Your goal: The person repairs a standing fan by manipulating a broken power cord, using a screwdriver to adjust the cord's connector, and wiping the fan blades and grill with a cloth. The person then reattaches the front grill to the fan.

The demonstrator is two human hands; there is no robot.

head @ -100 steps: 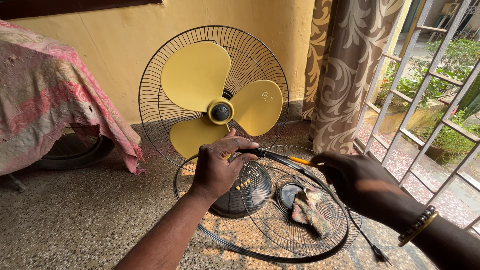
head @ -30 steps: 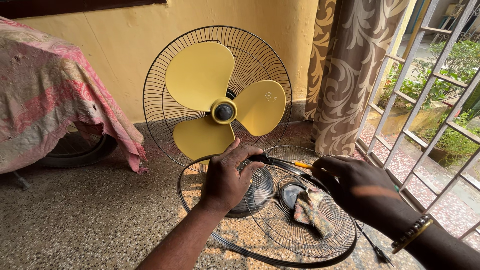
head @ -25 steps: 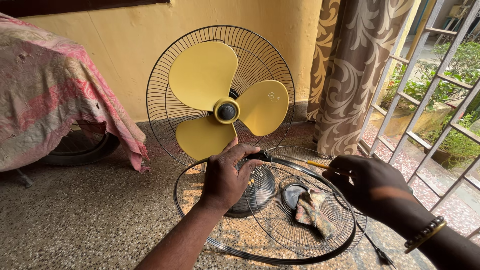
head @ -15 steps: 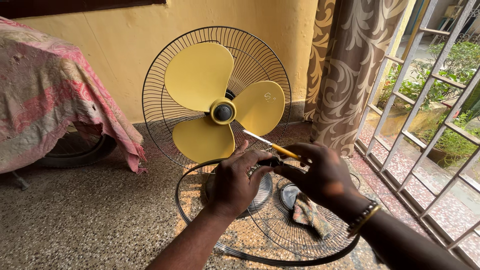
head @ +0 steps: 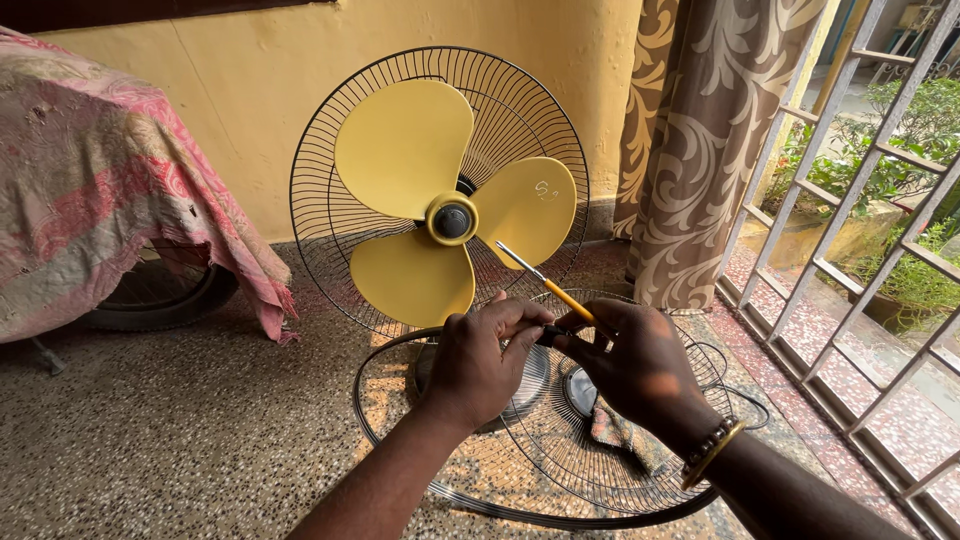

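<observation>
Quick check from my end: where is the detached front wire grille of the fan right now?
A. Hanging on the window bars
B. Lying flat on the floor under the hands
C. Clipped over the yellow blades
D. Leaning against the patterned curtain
B: the round black wire front grille lies flat on the speckled terrazzo floor beneath both hands, while the three yellow plastic fan blades stand uncovered.

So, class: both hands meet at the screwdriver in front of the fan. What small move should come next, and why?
Probably settle the grip so one hand alone steadies the screwdriver. Its tip points up toward the yellow blades and touches nothing, while the left hand and right hand both pinch its dark handle end. The loose front grille lies flat on the floor beneath them.
</observation>
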